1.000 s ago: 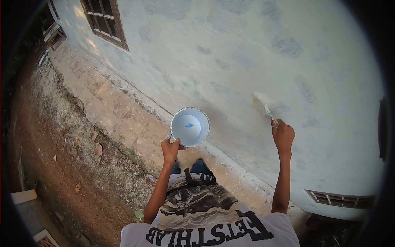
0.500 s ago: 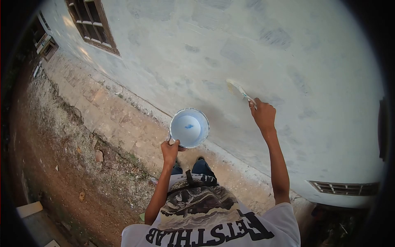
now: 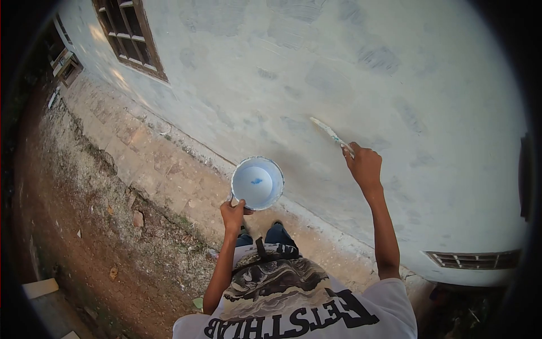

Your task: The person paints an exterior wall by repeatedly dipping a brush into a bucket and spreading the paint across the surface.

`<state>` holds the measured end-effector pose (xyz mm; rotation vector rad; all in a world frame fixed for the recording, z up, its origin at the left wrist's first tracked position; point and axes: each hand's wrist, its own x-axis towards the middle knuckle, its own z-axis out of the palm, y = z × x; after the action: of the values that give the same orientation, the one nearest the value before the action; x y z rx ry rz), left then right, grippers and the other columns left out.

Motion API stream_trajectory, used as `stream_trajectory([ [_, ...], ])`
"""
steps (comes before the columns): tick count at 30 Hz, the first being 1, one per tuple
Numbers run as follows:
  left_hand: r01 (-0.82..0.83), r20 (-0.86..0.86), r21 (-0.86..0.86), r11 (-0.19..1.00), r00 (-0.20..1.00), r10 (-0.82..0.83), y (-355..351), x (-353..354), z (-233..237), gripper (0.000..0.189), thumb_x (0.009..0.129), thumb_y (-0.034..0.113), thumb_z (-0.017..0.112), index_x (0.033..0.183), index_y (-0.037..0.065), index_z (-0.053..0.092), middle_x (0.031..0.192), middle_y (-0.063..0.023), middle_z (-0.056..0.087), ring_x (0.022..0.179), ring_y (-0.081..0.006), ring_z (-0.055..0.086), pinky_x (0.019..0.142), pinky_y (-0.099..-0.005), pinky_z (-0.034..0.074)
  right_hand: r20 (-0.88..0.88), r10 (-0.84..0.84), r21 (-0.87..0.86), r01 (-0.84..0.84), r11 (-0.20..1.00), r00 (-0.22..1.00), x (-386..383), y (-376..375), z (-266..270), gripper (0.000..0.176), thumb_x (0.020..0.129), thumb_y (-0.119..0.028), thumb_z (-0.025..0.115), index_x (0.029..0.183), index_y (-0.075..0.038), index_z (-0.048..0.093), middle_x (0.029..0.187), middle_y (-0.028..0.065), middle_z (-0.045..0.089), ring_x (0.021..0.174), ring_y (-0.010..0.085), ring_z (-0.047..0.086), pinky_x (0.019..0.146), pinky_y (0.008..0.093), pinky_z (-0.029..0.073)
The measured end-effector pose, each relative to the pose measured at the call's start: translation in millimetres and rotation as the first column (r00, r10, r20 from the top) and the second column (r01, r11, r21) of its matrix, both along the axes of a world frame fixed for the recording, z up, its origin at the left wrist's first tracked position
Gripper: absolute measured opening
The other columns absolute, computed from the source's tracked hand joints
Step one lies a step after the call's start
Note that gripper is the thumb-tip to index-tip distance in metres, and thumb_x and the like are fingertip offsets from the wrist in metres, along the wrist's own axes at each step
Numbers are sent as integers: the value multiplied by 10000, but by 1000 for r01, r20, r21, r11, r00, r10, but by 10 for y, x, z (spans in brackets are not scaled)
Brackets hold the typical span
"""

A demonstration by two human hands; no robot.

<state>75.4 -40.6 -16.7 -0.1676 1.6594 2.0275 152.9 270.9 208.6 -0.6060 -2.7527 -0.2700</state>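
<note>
My left hand [image 3: 233, 214] grips the rim of a round paint bucket [image 3: 278, 195], its thumb over the edge. Pale bluish-white paint [image 3: 251, 192] lies inside, with a darker blue spot near the middle. My right hand [image 3: 364, 165] is closed around the handle of a paintbrush [image 3: 329, 131] whose handle is smeared with paint. The brush's head points up and left against the wall [image 3: 339, 96]; whether its bristles touch the surface is hard to tell. Patches of grey show through the wall's whitish coat.
A wooden-framed window [image 3: 132, 39] is set in the wall at upper left, and a barred opening [image 3: 474, 259] is at lower right. A paved strip [image 3: 152, 161] runs along the wall's foot, bordered by rough soil [image 3: 73, 220]. My shoes stand on the strip.
The brush has turned edge-on and shifted slightly down, my right hand moving a little down with it. The bucket sits slightly lower and further left in view.
</note>
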Motion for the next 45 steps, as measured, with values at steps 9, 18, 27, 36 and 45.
stream_trajectory([
  [9, 22, 6, -39, 999, 1000, -22, 50, -40, 25, 356, 842, -4, 572, 1071, -235, 429, 664, -229, 642, 537, -266, 664, 516, -319, 566, -139, -363, -376, 290, 880, 921, 915, -17, 663, 273, 904, -258, 575, 810, -20, 670, 482, 77, 451, 429, 179, 430, 459, 322, 349],
  [18, 100, -157, -162, 982, 980, -125, 179, -68, 41, 290, 826, 12, 584, 975, -219, 490, 643, -221, 641, 530, -263, 662, 501, -320, 556, 27, -32, -725, 41, 688, 999, 620, -1137, -905, 278, 881, -292, 575, 857, -38, 686, 640, 166, 629, 583, 310, 630, 560, 404, 470],
  [27, 218, -280, -264, 940, 915, -291, 218, 54, 50, 217, 831, -6, 604, 935, -183, 530, 676, -209, 661, 568, -215, 667, 504, -293, 533, 195, 89, -590, 44, 806, 977, 10, -1551, -1893, 288, 880, -278, 555, 787, -26, 660, 681, 203, 641, 657, 355, 645, 620, 462, 504],
  [36, 190, -180, -226, 955, 956, -233, 157, -15, 26, 234, 826, 5, 611, 920, -189, 519, 670, -214, 654, 560, -218, 668, 495, -286, 526, -79, -60, -916, -49, 399, 995, 267, -1397, -1837, 350, 910, -314, 555, 889, 11, 684, 614, 140, 602, 557, 237, 591, 563, 359, 444],
  [45, 275, -186, -220, 936, 930, -317, 356, 57, 104, 234, 837, 29, 607, 878, -181, 512, 645, -226, 647, 545, -235, 665, 494, -312, 530, -43, -341, -993, -4, 115, 939, 573, -1392, -1872, 386, 920, -321, 545, 904, 44, 670, 553, 128, 573, 512, 189, 583, 539, 336, 442],
])
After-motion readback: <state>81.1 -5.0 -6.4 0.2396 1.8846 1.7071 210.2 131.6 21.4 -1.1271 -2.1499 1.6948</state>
